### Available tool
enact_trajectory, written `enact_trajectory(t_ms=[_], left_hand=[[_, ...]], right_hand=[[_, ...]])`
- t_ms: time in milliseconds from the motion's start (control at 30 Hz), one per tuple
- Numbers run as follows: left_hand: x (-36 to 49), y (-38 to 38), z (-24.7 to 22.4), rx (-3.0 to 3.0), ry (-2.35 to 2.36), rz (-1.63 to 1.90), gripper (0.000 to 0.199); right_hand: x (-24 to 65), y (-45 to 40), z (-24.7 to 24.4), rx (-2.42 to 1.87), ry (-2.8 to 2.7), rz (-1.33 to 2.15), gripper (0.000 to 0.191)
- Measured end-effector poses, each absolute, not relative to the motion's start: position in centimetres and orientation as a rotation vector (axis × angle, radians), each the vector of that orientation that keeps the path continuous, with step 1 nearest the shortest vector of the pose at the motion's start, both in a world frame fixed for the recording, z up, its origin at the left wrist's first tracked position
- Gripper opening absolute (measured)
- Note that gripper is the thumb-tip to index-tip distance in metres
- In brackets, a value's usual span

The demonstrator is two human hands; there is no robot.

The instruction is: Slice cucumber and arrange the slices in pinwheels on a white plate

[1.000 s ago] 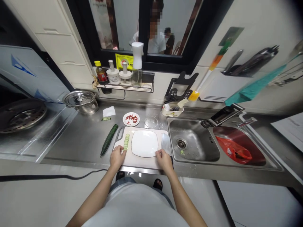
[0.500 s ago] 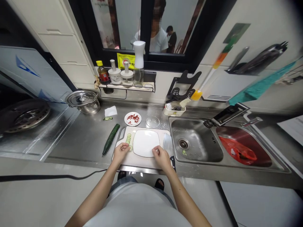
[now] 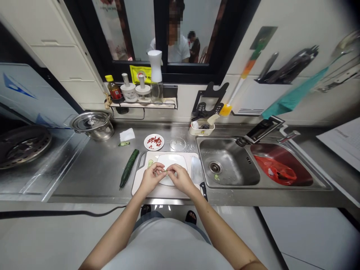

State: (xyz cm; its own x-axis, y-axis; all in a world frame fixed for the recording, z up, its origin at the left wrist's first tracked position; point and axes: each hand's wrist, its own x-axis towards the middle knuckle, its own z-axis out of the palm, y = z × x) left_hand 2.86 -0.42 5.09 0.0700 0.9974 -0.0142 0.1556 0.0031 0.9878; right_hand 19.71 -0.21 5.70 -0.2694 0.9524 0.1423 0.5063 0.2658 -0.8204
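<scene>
Over the white square plate (image 3: 172, 159), my left hand (image 3: 152, 177) and my right hand (image 3: 180, 177) meet with their fingertips pinched. Between them is a small greenish piece, apparently a cucumber slice (image 3: 166, 171), mostly hidden by the fingers. The plate rests on a cutting board (image 3: 157, 193). Beside its left edge lie more cucumber slices (image 3: 150, 162), partly covered by my left hand. On the board's right side lies a knife (image 3: 196, 168) with a black handle. A whole cucumber (image 3: 129, 169) is left of the board.
Behind the board stands a small plate of chopped red pieces (image 3: 146, 144). A lidded steel pot (image 3: 97, 127) is at the back left. To the right, a double sink (image 3: 233, 176) has a black faucet (image 3: 260, 131) and a red plastic bag (image 3: 277, 171). A shelf (image 3: 165, 105) holds condiments.
My left hand has left the row of slices and moved right with a slice. My right hand has shifted left from the plate's edge, and the two now meet above the plate.
</scene>
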Motion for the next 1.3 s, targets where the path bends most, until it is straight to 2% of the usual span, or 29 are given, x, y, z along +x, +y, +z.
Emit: enact_trajectory(t_ms=[133,267,467,900,1300], left_hand=[[3.4,-0.6,5.0,1.035,1.318,1.092,0.037],[3.9,-0.8,5.0,0.660,1.177,0.877,0.040],[4.6,0.0,5.5,0.472,1.049,0.853,0.041],[4.4,1.8,3.9,0.782,1.141,0.853,0.050],[5.6,4.6,-0.5,1.006,1.211,0.981,0.037]], right_hand=[[20.2,-0.2,5.1,-1.340,-1.803,0.844,0.013],[20.7,-0.3,5.0,-1.320,-1.782,0.814,0.014],[21.2,-0.4,5.1,-1.286,-1.859,0.758,0.016],[22.1,0.2,4.8,-1.315,-2.008,0.729,0.016],[22.1,3.6,1.0,-1.540,-2.080,0.843,0.018]])
